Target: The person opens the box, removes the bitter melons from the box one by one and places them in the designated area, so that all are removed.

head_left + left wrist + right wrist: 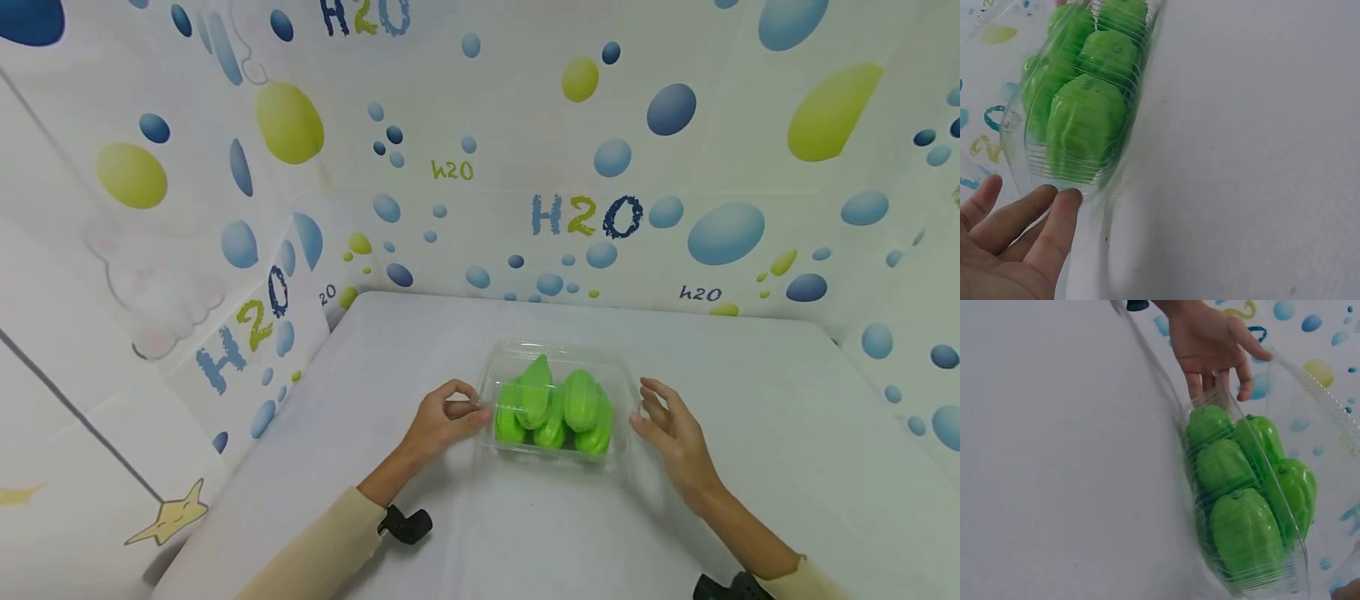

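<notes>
Clear plastic is forming the shallow rectangular box (573, 357) that is sitting straight ahead of me, at twelve o'clock, on the white cloth-covered table (525, 525). Five glossy, bright-green, ribbed fruit-shaped pieces (536, 396) are showing inside it; two of them are lying over the other three, at about eleven and two o'clock from the box's centre. My left hand (442, 421) is resting at the box's nine o'clock end, its fingers lightly spread and its tips meeting the clear edge. My right hand (678, 433) is standing at three o'clock, thumb apart from the loosely bent fingers; I cannot tell whether those tips are touching the plastic or staying just beside it. Beige fabric sleeves (322, 542) are covering my forearms, and a small black device (407, 527) is sitting near my left wrist, at about seven o'clock from the box. Beyond the table's twelve o'clock edge, a white wall covering (487, 233) is showing blue and lime ovals and H2O lettering.
</notes>
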Demonstrator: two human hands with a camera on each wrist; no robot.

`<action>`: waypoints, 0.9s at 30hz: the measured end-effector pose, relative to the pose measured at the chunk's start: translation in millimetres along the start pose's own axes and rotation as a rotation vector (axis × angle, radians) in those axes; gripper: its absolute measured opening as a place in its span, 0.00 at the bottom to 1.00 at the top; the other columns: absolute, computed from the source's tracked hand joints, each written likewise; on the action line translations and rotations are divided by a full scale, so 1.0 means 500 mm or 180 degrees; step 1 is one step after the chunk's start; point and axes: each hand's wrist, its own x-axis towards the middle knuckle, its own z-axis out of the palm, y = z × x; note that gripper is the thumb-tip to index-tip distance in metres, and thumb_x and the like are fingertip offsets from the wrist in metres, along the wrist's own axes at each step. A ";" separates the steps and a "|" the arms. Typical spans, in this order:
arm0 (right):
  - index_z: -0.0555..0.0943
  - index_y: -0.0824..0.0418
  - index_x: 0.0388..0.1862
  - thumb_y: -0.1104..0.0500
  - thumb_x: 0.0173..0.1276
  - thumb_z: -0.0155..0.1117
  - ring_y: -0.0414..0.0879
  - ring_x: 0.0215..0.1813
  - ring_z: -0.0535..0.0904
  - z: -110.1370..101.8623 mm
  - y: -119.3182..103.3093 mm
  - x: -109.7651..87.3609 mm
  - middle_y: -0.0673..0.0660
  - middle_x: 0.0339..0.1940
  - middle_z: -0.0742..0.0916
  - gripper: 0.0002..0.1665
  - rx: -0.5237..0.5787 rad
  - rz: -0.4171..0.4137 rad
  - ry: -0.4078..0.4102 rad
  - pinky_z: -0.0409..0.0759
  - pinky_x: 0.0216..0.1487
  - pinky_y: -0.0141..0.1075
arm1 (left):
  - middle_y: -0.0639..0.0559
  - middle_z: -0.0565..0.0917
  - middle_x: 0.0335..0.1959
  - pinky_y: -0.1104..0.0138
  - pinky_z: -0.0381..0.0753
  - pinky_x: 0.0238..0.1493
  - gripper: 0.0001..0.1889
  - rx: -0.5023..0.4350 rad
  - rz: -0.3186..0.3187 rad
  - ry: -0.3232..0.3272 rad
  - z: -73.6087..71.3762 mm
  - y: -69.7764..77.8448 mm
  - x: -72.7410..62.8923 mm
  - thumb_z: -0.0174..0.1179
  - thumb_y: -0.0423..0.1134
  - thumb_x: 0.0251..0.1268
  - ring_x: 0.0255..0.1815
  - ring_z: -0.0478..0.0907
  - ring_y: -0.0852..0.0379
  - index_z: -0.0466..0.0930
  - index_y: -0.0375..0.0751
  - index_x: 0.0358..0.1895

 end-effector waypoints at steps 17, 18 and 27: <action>0.73 0.81 0.60 0.56 0.83 0.46 0.36 0.60 0.80 0.004 -0.026 0.076 0.50 0.57 0.83 0.26 0.0452 -0.0745 0.0934 0.75 0.61 0.27 | 0.36 0.84 0.42 0.56 0.86 0.33 0.19 -0.0217 -0.0179 0.0448 0.027 -0.005 0.047 0.63 0.27 0.63 0.34 0.84 0.46 0.78 0.31 0.58; 0.74 0.81 0.58 0.56 0.83 0.47 0.38 0.59 0.81 0.004 -0.026 0.081 0.51 0.56 0.84 0.26 0.0529 -0.0744 0.0987 0.75 0.61 0.28 | 0.35 0.83 0.43 0.56 0.86 0.32 0.19 -0.0227 -0.0200 0.0443 0.029 -0.005 0.048 0.63 0.26 0.63 0.34 0.84 0.47 0.78 0.31 0.58; 0.79 0.81 0.56 0.53 0.81 0.51 0.42 0.57 0.85 0.014 -0.023 0.111 0.53 0.51 0.90 0.29 0.1044 -0.0674 0.1363 0.78 0.59 0.33 | 0.35 0.80 0.46 0.64 0.82 0.24 0.22 -0.0327 -0.0284 0.0381 0.033 -0.002 0.049 0.59 0.26 0.63 0.27 0.79 0.55 0.78 0.30 0.63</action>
